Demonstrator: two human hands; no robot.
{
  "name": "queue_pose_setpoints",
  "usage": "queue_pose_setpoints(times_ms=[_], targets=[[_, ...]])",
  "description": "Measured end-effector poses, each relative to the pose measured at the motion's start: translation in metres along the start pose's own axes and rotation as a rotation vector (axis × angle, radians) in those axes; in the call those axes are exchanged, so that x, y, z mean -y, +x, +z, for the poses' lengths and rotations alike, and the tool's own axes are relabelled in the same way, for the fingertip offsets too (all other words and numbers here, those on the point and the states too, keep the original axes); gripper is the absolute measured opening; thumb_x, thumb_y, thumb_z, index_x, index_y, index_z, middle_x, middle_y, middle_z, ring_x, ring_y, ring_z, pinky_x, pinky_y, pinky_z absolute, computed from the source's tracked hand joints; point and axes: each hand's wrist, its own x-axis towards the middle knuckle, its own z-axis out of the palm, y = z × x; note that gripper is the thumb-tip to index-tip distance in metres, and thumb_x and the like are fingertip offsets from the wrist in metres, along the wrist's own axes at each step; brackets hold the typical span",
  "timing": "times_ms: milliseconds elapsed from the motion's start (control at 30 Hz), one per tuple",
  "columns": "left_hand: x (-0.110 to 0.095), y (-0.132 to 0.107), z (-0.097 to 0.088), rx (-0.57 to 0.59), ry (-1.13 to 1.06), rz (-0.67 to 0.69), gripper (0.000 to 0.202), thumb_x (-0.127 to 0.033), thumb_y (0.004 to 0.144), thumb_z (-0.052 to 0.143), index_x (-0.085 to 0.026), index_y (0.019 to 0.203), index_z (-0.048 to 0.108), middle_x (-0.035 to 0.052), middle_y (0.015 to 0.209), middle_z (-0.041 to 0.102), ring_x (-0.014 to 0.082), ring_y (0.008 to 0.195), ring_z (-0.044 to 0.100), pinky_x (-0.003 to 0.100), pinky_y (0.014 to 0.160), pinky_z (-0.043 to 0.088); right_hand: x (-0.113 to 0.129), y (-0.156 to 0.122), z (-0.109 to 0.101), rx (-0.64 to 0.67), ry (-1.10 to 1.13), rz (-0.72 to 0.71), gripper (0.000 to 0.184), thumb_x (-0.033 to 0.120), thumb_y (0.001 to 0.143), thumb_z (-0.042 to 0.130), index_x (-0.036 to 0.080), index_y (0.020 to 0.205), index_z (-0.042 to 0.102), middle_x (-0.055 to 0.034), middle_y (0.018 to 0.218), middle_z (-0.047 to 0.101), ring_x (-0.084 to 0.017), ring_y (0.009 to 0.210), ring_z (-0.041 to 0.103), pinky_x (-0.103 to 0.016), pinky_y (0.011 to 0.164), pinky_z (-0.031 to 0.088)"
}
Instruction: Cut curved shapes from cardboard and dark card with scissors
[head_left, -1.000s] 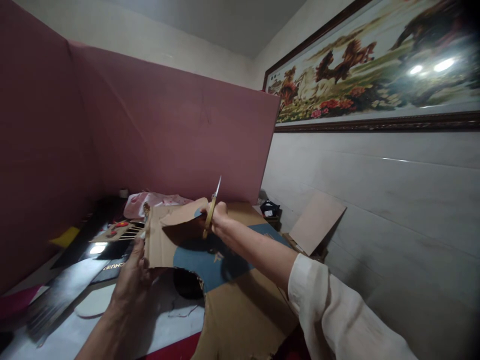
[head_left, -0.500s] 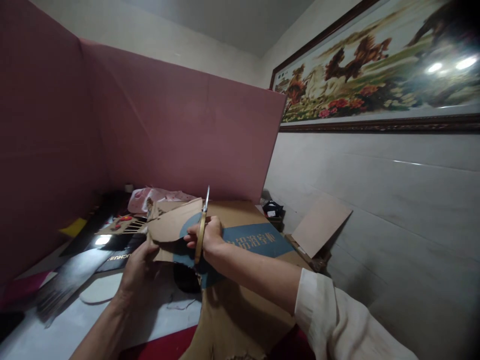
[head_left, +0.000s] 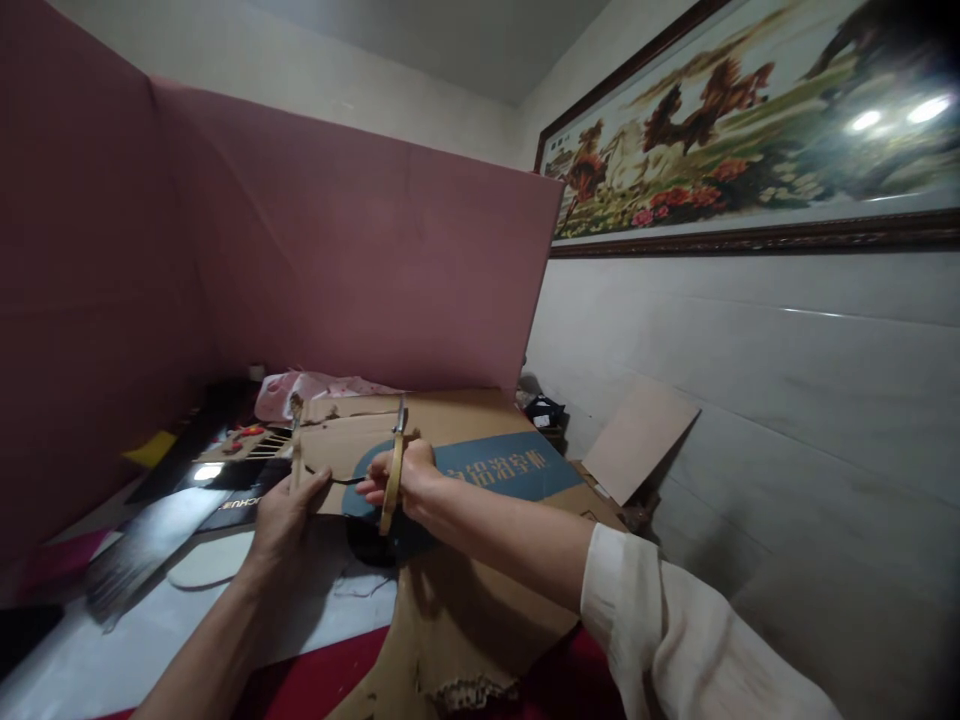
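Note:
My right hand (head_left: pixel 405 478) is closed around the yellowish handles of a pair of scissors (head_left: pixel 393 485), whose blades point away from me at the cardboard. A large brown cardboard sheet (head_left: pixel 480 590) with a blue printed band lies under my right forearm, its near edge torn and ragged. My left hand (head_left: pixel 289 515) grips the left part of this cardboard, thumb on top, where a cut flap (head_left: pixel 341 447) shows. The scissor blades sit at the right side of that flap; how far they are apart I cannot tell.
Pink panels (head_left: pixel 360 250) stand behind and to the left. A white insole-shaped piece (head_left: pixel 210 562) and a yellow item (head_left: pixel 150 450) lie on the left. Pink patterned cloth (head_left: pixel 319 388) sits at the back. A cardboard piece (head_left: pixel 641 440) leans on the right wall below a framed horse picture (head_left: pixel 675 150).
The scissors have tipped lower, their blades now down at the cardboard. The flap lies flatter, and my left thumb rests on top of the cardboard. The view has shifted slightly.

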Motion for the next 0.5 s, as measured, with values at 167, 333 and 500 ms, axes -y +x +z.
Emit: queue_pose_setpoints(times_ms=[167,333,500], targets=[[-0.003,0.003,-0.001,0.003,0.044,-0.006,0.014,-0.019,0.085,0.064,-0.015,0.099,0.063,0.0021,0.090,0.065,0.0123,0.066,0.061,0.025,0.051,0.051,0.006,-0.001,-0.024,-0.021,-0.375,-0.141,0.027,0.016,0.079,0.070,0.016,0.103,0.057,-0.0009,0.065,0.064,-0.019,0.056,0.065,-0.026,0.047,0.049],[-0.004,0.005,-0.001,0.001,0.031,-0.033,0.012,-0.019,0.085,0.065,-0.015,0.096,0.063,0.0015,0.088,0.065,0.0121,0.065,0.060,0.025,0.051,0.051,0.038,0.027,-0.044,-0.127,-0.730,-0.490,0.045,0.019,0.075,0.070,0.031,0.117,0.057,-0.0035,0.111,0.068,-0.029,0.115,0.058,-0.035,0.085,0.046],[-0.001,0.008,-0.003,-0.008,0.021,-0.043,0.013,-0.019,0.086,0.064,-0.014,0.098,0.063,0.0018,0.088,0.065,0.0124,0.065,0.061,0.026,0.053,0.052,0.045,0.070,-0.038,-0.026,-0.984,-0.538,0.042,0.027,0.075,0.075,0.028,0.114,0.060,-0.0021,0.108,0.068,-0.026,0.106,0.061,-0.037,0.090,0.046]])
